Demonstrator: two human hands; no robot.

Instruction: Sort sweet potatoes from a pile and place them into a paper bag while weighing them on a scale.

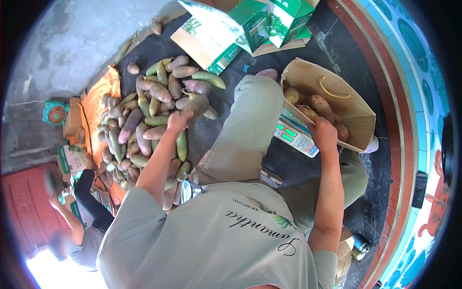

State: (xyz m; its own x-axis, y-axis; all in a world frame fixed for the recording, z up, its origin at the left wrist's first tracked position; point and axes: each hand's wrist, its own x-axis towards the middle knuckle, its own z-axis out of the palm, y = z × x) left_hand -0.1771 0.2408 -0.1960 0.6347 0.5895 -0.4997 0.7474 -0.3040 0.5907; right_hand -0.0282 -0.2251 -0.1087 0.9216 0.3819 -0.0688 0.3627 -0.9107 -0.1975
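My left hand (pixel 179 121) is closed around the end of a brown, cucumber-shaped vegetable (pixel 198 104), held at the near right side of a big pile. The pile (pixel 144 130) mixes long brown, green and purplish vegetables of the same kind. My right hand (pixel 325 135) is closed at the near rim of an open cardboard box (pixel 358 118); its fingertips are partly hidden beside a vegetable. Several brown vegetables (pixel 320 107) lie in the box, which has a yellowish cord handle. Beneath it is a digital scale (pixel 296 137) with lit green displays.
Green and white cartons (pixel 250 29) lie at the far side of the dark mat (pixel 337 48). My bent knee (pixel 257 96) is between the pile and the box. An orange sheet (pixel 101 103) edges the pile. Another person (pixel 79 241) sits at the left. A tiled wall (pixel 418 62) curves along the right.
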